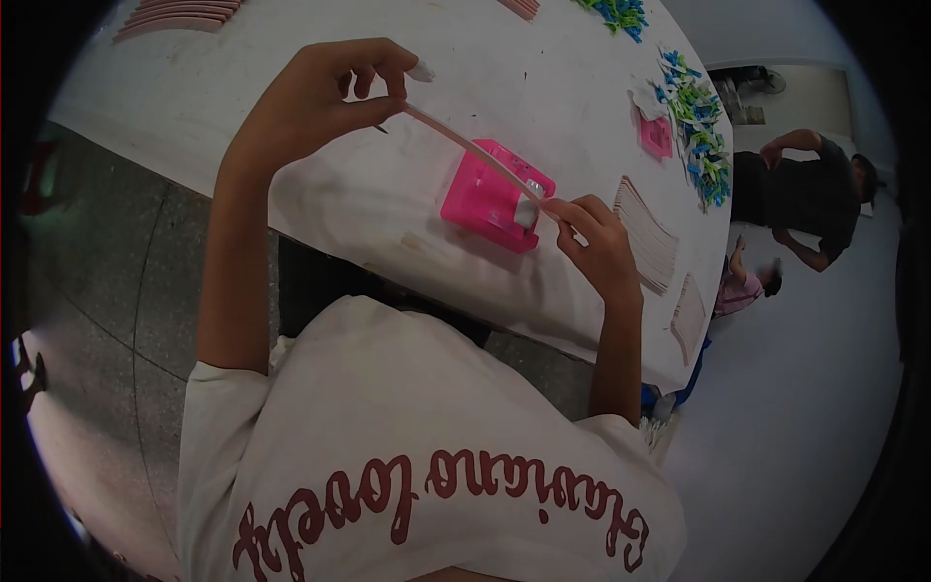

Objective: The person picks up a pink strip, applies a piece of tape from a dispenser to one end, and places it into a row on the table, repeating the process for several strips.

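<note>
A thin, pale pink strip (465, 145) is stretched slantwise between my two hands, above the table. My left hand (339, 92) pinches its far-left end between thumb and fingertips; a whitish covering sits on one fingertip. At the other end, my right hand (596, 238) grips the strip between thumb and forefinger. Below the strip stands a bright pink plastic holder (475, 199) that looks like a tape dispenser, with a pale roll (527, 211) at its right side. The strip partly hides the holder.
Flat stacks of pink strips (645, 233) lie right of my right hand, with more strips (175, 15) at the far left. Piles of blue and green pieces (703, 136) line the right edge, near another pink holder (656, 138). Two people (795, 199) are beyond the white table (339, 209).
</note>
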Tool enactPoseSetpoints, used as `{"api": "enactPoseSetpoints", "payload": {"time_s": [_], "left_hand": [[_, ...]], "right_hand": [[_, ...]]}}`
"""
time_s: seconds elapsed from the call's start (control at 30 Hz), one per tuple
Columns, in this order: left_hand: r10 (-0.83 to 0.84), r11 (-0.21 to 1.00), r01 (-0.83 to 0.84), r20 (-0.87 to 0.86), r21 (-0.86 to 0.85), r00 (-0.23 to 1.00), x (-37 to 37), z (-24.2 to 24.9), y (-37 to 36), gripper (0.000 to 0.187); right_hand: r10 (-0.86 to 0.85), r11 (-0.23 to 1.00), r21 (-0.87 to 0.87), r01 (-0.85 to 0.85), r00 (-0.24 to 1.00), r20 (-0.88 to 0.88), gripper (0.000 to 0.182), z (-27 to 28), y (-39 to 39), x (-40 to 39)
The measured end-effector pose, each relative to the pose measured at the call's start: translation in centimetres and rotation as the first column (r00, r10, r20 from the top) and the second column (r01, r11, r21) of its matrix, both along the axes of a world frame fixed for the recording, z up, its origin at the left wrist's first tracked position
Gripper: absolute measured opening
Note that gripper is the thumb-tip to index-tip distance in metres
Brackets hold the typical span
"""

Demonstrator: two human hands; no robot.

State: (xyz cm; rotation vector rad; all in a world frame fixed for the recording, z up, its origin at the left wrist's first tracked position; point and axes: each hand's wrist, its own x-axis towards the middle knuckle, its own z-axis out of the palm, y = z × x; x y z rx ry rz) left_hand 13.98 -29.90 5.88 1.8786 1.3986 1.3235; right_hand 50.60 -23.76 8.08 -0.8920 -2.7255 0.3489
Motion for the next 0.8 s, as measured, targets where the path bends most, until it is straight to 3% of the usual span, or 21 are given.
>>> {"api": "enactPoseSetpoints", "payload": {"time_s": [0.43, 0.63, 0.8], "left_hand": [[-0.128, 0.985, 0.118, -0.069, -0.129, 0.989, 7.1, -1.1, 2.6, 0.033], [-0.21, 0.973, 0.192, -0.14, -0.132, 0.968, 11.3, -0.9, 4.3, 0.031], [-0.294, 0.946, 0.247, -0.232, -0.209, 0.927, 15.7, 0.6, 5.3, 0.03]], "right_hand": [[-0.207, 0.973, -0.074, 0.218, 0.969, 0.133, 0.045, 1.5, -1.2, 6.8], [-0.282, 0.959, 0.015, 0.283, 0.943, 0.178, 0.048, 2.7, -2.2, 10.4], [-0.337, 0.922, 0.292, 0.254, 0.897, 0.285, 0.047, 4.9, -3.2, 13.5]]}}
